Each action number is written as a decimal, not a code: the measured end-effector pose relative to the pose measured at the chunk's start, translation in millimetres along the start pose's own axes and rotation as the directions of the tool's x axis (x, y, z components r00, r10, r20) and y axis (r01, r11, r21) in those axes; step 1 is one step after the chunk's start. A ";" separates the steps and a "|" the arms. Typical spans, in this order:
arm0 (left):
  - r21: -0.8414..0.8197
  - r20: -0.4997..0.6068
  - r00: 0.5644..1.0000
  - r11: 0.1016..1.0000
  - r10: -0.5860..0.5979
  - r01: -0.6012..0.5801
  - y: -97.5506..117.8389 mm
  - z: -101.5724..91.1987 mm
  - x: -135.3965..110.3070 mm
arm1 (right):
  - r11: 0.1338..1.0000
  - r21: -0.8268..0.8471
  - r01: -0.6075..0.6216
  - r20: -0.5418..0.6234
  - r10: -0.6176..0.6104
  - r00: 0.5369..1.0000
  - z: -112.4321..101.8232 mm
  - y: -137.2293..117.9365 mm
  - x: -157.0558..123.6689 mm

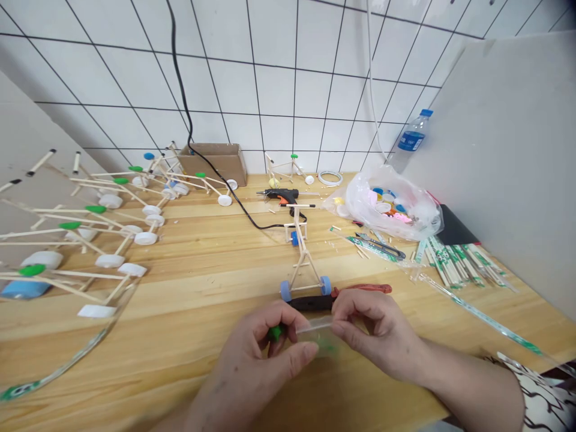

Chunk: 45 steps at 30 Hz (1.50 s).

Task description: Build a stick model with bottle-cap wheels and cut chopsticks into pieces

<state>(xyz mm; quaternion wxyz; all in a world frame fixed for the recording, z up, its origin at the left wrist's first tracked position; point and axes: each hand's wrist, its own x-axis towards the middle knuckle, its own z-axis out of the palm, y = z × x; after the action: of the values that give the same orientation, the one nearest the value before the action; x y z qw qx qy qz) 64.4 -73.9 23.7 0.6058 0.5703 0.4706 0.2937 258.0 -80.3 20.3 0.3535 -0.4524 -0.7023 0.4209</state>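
My left hand pinches a small green piece together with one end of a clear plastic sleeve. My right hand grips the sleeve's other end, and a blurred green patch shows beneath it. Just beyond my fingers stands a small stick-built cart with blue bottle-cap wheels. A tool with a black grip and red handle lies across the wooden tabletop between the cart's front wheels and my hands, touching neither hand.
Several stick carts with bottle-cap wheels crowd the left side. Toward the back lie a glue gun, a cardboard box, and a bag of bottle caps. Wrapped chopsticks and a water bottle stand at right.
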 end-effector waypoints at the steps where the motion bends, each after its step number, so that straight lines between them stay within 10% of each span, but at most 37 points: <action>1: 0.007 -0.002 1.000 1.000 -0.007 0.007 0.2 0.3 0.4 | 1.000 -0.009 -0.005 0.004 0.005 1.000 0.0 0.3 0.2; 13: 0.186 0.026 0.991 0.973 0.132 -0.135 -2.4 4.8 -0.7 | 0.995 -0.054 0.084 0.073 -0.080 0.994 5.9 -2.8 -5.9; 20: 0.020 0.015 0.999 0.999 -0.050 0.049 -4.9 0.4 4.4 | 0.999 0.013 0.032 0.080 -0.033 0.996 -5.6 -9.4 3.9; 24: -0.084 0.017 0.993 0.989 -0.119 0.120 -4.3 -3.4 8.7 | 0.998 0.049 0.039 -0.176 -0.030 0.984 -23.4 -15.8 12.4; 29: -0.201 0.001 0.984 0.964 -0.176 0.173 -5.6 -2.5 9.6 | 0.987 -0.163 -0.006 -0.562 -0.088 0.822 -82.4 -8.5 28.6; 32: -0.285 0.096 0.985 0.945 -0.141 0.163 -7.5 -2.0 11.4 | 0.844 -0.474 -0.252 -0.626 -0.122 0.770 -128.2 9.0 45.8; 34: -0.330 0.129 0.985 0.932 -0.112 0.149 -9.0 -1.9 13.1 | 0.525 -0.689 -0.499 -0.622 -0.074 0.780 -151.2 22.6 61.0; 45: -0.389 0.222 0.966 0.896 -0.133 0.213 -19.6 3.1 14.9 | 0.154 -0.838 -0.523 -0.501 0.160 0.850 -174.2 57.9 134.7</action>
<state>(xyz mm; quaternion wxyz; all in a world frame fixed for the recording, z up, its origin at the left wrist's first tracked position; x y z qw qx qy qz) 69.4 -65.3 1.0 0.7776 0.4118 0.3878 0.2746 384.5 106.3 52.1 -0.0039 -0.7759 -0.6228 -0.1005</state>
